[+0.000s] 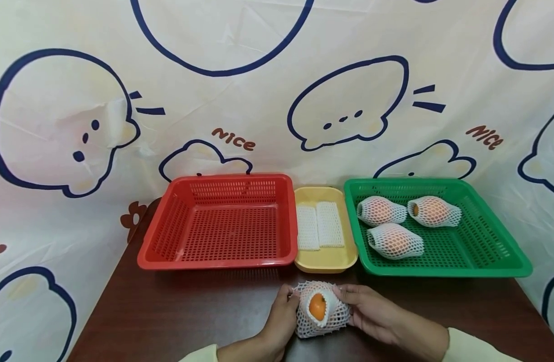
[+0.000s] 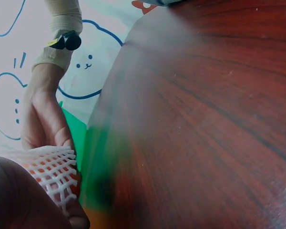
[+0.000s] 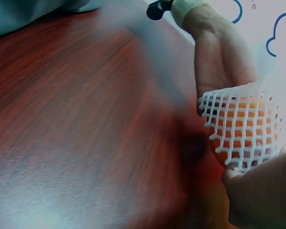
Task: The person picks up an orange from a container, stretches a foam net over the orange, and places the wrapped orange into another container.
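Observation:
An orange fruit (image 1: 317, 306) sits inside a white foam net sleeve (image 1: 305, 324), held just above the near edge of the table. Its orange skin shows through the sleeve's round opening. From the left side, my left hand (image 1: 278, 322) pinches the net between thumb and fingers. My right hand (image 1: 374, 312) grips the opposite side, thumb on top and fingers beneath. The right wrist view shows the net (image 3: 240, 126) spread over the fruit, its lower edge near the right hand's fingers (image 3: 233, 174). Part of the left hand's grip is hidden behind the net.
Behind the hands stand a red basket (image 1: 215, 262) at left, a yellow tray (image 1: 326, 264) with two flat white foam nets (image 1: 330, 224), and a green basket (image 1: 449, 271) at right. Several net-wrapped fruits (image 1: 396, 241) lie in the green basket. A patterned cloth (image 1: 267, 110) hangs behind.

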Demonstrator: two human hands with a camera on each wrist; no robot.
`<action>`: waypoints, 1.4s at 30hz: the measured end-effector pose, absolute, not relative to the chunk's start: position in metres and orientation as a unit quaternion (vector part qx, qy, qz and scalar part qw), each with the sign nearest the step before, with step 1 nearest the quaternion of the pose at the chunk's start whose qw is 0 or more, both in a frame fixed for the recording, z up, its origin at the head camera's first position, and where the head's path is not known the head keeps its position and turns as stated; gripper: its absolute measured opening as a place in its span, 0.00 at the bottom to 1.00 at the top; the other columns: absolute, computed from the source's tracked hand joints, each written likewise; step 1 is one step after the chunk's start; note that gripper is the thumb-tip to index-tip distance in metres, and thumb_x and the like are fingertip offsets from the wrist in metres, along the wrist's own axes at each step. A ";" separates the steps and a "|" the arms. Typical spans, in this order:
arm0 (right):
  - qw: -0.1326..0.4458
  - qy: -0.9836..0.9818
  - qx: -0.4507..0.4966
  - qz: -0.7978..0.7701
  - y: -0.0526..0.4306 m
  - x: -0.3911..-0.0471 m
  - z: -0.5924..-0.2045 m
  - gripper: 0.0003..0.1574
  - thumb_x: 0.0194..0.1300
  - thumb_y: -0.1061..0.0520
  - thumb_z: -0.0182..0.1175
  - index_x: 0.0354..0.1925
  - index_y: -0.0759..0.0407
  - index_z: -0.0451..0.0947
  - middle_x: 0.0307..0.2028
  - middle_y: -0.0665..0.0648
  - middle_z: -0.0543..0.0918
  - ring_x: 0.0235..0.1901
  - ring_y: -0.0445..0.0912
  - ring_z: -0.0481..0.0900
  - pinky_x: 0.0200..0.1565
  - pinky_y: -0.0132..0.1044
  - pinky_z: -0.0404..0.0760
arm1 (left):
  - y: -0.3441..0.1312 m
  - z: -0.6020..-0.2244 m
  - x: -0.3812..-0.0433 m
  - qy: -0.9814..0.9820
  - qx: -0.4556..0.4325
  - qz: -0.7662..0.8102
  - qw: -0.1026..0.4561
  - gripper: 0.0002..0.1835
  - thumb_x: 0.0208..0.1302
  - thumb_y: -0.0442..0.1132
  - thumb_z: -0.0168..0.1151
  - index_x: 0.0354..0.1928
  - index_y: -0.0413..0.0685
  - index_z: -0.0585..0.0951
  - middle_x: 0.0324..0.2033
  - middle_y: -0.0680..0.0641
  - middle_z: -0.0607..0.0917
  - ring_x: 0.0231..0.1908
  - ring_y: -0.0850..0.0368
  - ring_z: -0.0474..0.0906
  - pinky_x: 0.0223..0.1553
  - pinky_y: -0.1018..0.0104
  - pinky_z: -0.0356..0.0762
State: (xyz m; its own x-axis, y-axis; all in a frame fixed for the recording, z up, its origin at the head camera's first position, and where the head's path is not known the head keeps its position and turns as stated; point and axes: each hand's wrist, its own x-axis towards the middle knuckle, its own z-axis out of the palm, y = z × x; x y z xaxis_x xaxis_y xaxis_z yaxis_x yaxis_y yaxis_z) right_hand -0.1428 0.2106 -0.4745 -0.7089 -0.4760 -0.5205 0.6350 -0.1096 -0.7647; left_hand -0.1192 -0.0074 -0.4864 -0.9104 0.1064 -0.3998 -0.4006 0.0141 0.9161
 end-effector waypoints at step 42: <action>0.318 0.564 0.085 -0.758 0.191 -0.150 -0.458 0.29 0.83 0.58 0.41 0.72 0.74 0.52 0.53 0.55 0.80 0.49 0.38 0.80 0.50 0.31 0.83 | 0.004 -0.469 -0.131 0.570 -0.100 0.795 0.181 0.17 0.81 0.43 0.43 0.50 0.39 0.78 0.37 0.49 0.84 0.41 0.59 0.80 0.45 0.66 0.80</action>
